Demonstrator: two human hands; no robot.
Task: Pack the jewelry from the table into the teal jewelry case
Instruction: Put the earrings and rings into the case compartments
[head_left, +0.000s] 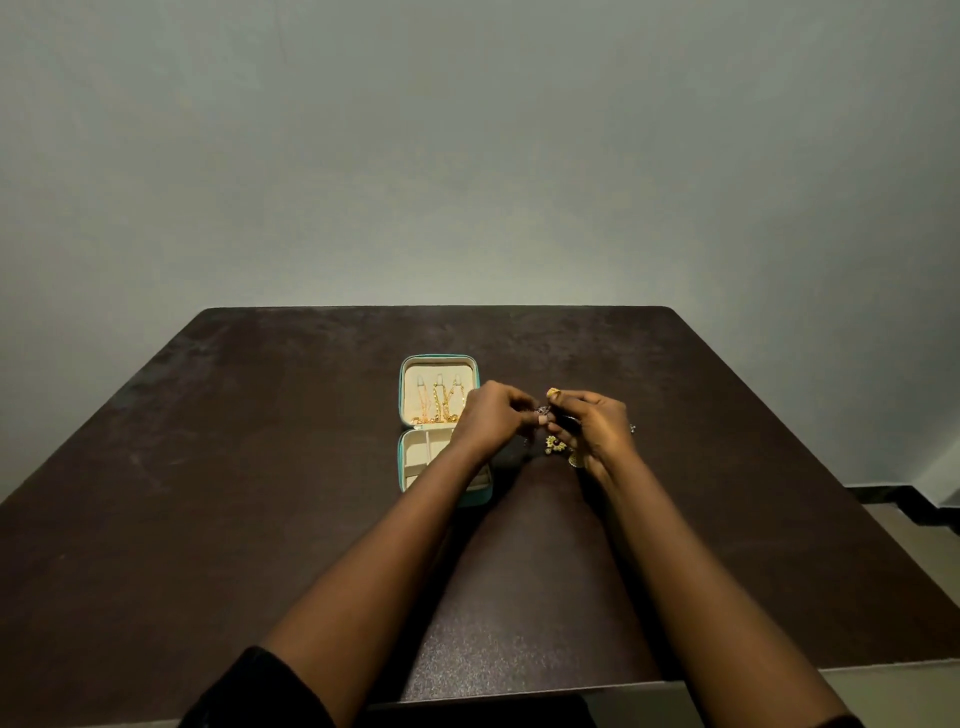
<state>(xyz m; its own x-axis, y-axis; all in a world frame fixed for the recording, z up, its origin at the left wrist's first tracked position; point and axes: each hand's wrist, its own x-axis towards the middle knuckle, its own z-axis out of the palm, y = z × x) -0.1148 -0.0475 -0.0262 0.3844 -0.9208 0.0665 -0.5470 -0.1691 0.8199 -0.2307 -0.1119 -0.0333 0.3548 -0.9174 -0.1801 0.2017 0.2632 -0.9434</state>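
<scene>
The teal jewelry case (404, 395) lies open on the dark table, cream inside. Gold chains (440, 402) hang in its far half. The near half has empty-looking compartments (418, 457), partly hidden by my left forearm. My left hand (491, 415) and my right hand (592, 423) meet just right of the case, fingertips pinched together on a small silvery jewelry piece (543, 410). Under my right hand a gold flower-shaped earring (555, 444) and another gold piece (574, 460) rest on the table.
The dark brown table (234, 493) reaches a plain grey wall at the back. Its right edge drops to a tiled floor with a dark skirting (904, 501). A dark sleeve (249, 691) shows at the bottom left.
</scene>
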